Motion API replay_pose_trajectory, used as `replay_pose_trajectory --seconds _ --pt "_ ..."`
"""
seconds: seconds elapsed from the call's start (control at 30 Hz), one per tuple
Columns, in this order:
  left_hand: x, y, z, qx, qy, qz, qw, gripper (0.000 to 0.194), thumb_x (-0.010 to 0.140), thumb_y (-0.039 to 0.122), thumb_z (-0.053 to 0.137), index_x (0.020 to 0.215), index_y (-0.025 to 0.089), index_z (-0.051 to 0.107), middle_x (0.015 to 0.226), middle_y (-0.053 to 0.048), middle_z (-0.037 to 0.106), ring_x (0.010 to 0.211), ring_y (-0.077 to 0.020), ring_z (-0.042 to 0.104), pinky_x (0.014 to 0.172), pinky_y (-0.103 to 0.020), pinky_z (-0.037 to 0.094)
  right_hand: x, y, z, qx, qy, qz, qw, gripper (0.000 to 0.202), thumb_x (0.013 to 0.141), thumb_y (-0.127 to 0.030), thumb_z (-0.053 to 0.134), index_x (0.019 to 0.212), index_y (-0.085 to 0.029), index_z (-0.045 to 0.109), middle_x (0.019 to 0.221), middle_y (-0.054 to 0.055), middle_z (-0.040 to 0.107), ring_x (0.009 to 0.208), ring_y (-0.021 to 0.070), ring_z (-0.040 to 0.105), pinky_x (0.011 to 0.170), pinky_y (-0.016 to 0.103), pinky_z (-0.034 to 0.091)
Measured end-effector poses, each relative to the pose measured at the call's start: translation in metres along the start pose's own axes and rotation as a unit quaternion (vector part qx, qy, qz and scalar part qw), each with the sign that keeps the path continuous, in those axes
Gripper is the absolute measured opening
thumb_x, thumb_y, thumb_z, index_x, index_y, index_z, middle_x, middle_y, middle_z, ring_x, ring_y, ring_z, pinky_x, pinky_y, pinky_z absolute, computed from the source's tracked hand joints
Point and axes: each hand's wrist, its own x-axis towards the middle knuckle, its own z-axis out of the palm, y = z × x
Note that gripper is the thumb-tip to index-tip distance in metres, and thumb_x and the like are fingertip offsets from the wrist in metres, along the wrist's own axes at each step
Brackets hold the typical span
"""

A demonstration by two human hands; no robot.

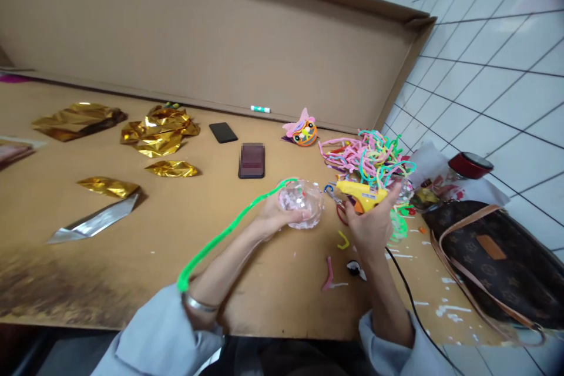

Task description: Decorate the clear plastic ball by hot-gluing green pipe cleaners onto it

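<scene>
We hold clear, shiny, rounded plastic piece (308, 198) in left fingers (300, 215); fuzzy bright-green strip (230, 227) trails back toward us from beside them. Our right fingers (393, 192) grip yellow glue gun (362, 192), just beside plastic piece.

We hold the clear piece (308, 202) in our left grip (275, 211): rounded, see-through and glossy, with an uneven surface that catches the light. The green strand (229, 229), bright and fuzzy-looking, bends gently from the top edge of the clear piece down to our left sleeve (154, 317); we cannot tell whether it is fixed to the clear piece. In our right grip (372, 228) we have the glue gun (359, 191), yellow with a pale label on its side, roughly level, its nozzle end turned toward the clear piece and near it.
</scene>
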Motion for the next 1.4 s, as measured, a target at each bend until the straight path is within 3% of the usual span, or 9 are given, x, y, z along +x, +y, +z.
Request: replay_pose_trajectory --seconds 0.13,0.27,0.33,0.47,0.57,0.9,1.03,1.23,1.4 --pt "-0.001 -0.003 0.002 0.032 -0.011 -0.012 0.999 0.079 0.042 0.035 0.092 0.112 0.016 0.058 0.104 -0.008 0.067 0.099 -0.0266 0.063 0.096 -0.042 0.048 -0.001 0.001 0.001 0.07 0.12 -0.067 0.988 0.108 0.071 -0.038 0.071 0.153 -0.004 0.01 0.137 0.029 0.049 0.109 0.0382 0.064 0.087 0.047 0.053" --pt "-0.003 -0.003 0.001 0.056 -0.046 -0.004 0.997 0.081 0.05 0.037 0.089 0.121 0.017 0.053 0.102 -0.006 0.066 0.097 -0.0245 0.063 0.092 -0.04 0.048 0.008 -0.013 -0.007 0.188 0.154 -0.212 0.947 0.118 0.07 -0.033 0.073 0.153 -0.012 -0.008 0.117 0.017 0.062 0.094 0.0265 0.066 0.076 0.04 0.056" --pt "-0.004 -0.002 0.0 0.056 -0.043 0.008 0.997 0.087 0.051 0.037 0.088 0.126 0.019 0.048 0.106 -0.006 0.065 0.1 -0.0246 0.063 0.092 -0.039 0.048 0.014 -0.025 -0.014 0.22 0.181 -0.252 0.925 0.113 0.071 -0.036 0.073 0.153 -0.016 -0.003 0.115 0.013 0.062 0.093 0.0241 0.065 0.079 0.04 0.056" --pt "-0.002 -0.002 0.0 0.061 -0.054 0.008 0.997 0.082 0.049 0.039 0.089 0.12 0.019 0.053 0.107 -0.007 0.065 0.099 -0.0247 0.063 0.09 -0.037 0.048 0.021 -0.037 -0.014 0.188 0.225 -0.235 0.927 0.064 0.08 -0.038 0.066 0.135 -0.016 0.042 0.106 0.014 0.063 0.096 0.0264 0.065 0.086 0.042 0.053" --pt "-0.001 -0.002 -0.001 0.044 -0.079 -0.008 0.996 0.077 0.049 0.039 0.088 0.116 0.019 0.055 0.107 -0.007 0.065 0.098 -0.0244 0.063 0.09 -0.037 0.048 0.02 -0.025 -0.001 0.131 0.234 -0.223 0.937 0.035 0.083 -0.041 0.059 0.108 -0.017 0.056 0.088 0.01 0.063 0.082 0.0264 0.063 0.073 0.039 0.051" --pt "-0.006 -0.002 -0.003 0.094 -0.122 0.0 0.988 0.089 0.051 0.025 0.088 0.13 0.022 0.047 0.119 -0.007 0.059 0.102 -0.0229 0.06 0.087 -0.036 0.049 0.02 -0.007 0.005 -0.029 0.26 -0.291 0.92 0.016 0.076 -0.029 0.061 0.087 -0.021 0.053 0.072 0.001 0.053 0.069 0.0233 0.053 0.065 0.033 0.034" --pt "-0.005 -0.004 -0.004 0.092 -0.155 -0.018 0.983 0.091 0.053 0.024 0.086 0.133 0.024 0.044 0.116 -0.006 0.061 0.099 -0.0234 0.061 0.082 -0.036 0.051 0.021 -0.004 0.006 -0.05 0.25 -0.293 0.922 0.018 0.073 -0.027 0.06 0.087 -0.021 0.05 0.072 0.002 0.053 0.069 0.0237 0.051 0.066 0.033 0.031" --pt "-0.005 -0.002 -0.003 0.11 -0.134 0.015 0.985 0.089 0.047 0.027 0.09 0.126 0.022 0.048 0.121 -0.007 0.059 0.109 -0.0263 0.057 0.095 -0.039 0.046 0.022 -0.002 0.007 -0.056 0.241 -0.286 0.926 0.017 0.073 -0.026 0.061 0.083 -0.021 0.049 0.072 0.001 0.053 0.07 0.0237 0.051 0.067 0.033 0.029" --pt "-0.006 -0.002 -0.004 0.105 -0.149 -0.002 0.983 0.091 0.05 0.029 0.088 0.13 0.024 0.045 0.121 -0.007 0.058 0.106 -0.0257 0.058 0.089 -0.038 0.048 0.021 -0.003 0.005 -0.043 0.234 -0.285 0.929 0.017 0.072 -0.024 0.061 0.079 -0.023 0.046 0.07 0.0 0.05 0.069 0.0223 0.05 0.067 0.032 0.028"
